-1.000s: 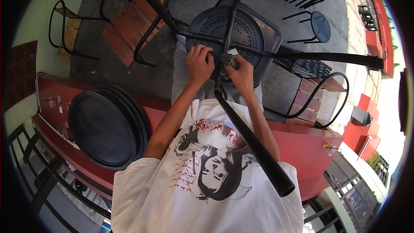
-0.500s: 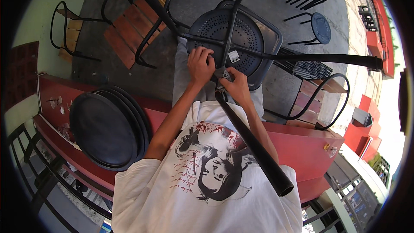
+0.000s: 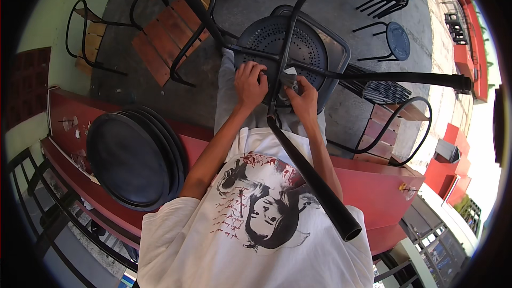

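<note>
An upside-down black metal stool lies over my lap, its round perforated seat (image 3: 306,42) underneath and its tube legs (image 3: 320,200) spreading outward. My left hand (image 3: 250,82) lies over the near left rim of the seat with bent fingers, holding the stool steady. In my right hand (image 3: 303,96) a small grey folded piece (image 3: 288,81) is pinched between thumb and fingers. It sits just right of the near leg tube, over the seat's underside. What the piece is made of cannot be made out. A white label on the seat is partly covered by it.
Several round black discs (image 3: 128,160) are stacked on the red ledge (image 3: 368,186) at my left. Wooden-slat chairs (image 3: 165,37) stand at the far left, another chair (image 3: 381,128) at the right. Blue-topped stools (image 3: 397,41) and a bundle of dark rods (image 3: 386,89) lie beyond.
My right hand has shifted with the grey piece, away from the near leg tube, a little right and up. The left hand keeps its place on the rim, while the view shifts slightly.
</note>
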`<action>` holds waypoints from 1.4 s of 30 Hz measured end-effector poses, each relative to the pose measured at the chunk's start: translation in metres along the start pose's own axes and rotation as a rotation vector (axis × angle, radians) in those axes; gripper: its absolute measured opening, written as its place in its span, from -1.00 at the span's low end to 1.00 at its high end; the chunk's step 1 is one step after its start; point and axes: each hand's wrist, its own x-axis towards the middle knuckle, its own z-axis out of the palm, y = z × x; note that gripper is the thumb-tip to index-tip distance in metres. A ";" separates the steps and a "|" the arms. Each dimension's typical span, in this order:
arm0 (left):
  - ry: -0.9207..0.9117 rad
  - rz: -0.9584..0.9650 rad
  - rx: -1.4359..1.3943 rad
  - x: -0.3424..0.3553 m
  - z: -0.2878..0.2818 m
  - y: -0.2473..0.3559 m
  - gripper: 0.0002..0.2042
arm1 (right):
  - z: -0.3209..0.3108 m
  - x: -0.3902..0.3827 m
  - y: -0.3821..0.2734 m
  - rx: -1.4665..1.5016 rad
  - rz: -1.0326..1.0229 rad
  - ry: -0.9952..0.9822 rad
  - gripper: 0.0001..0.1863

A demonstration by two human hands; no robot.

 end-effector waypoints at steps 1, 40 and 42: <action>-0.003 0.000 -0.005 -0.001 0.000 -0.001 -0.85 | -0.002 0.003 -0.006 -0.008 -0.021 0.030 -0.69; -0.026 0.041 0.033 0.000 0.002 0.000 -0.88 | -0.001 0.022 -0.005 -0.009 -0.084 0.048 -0.64; -0.027 0.037 0.031 -0.002 0.001 -0.001 -0.87 | -0.001 0.022 -0.003 -0.036 -0.191 0.101 -0.64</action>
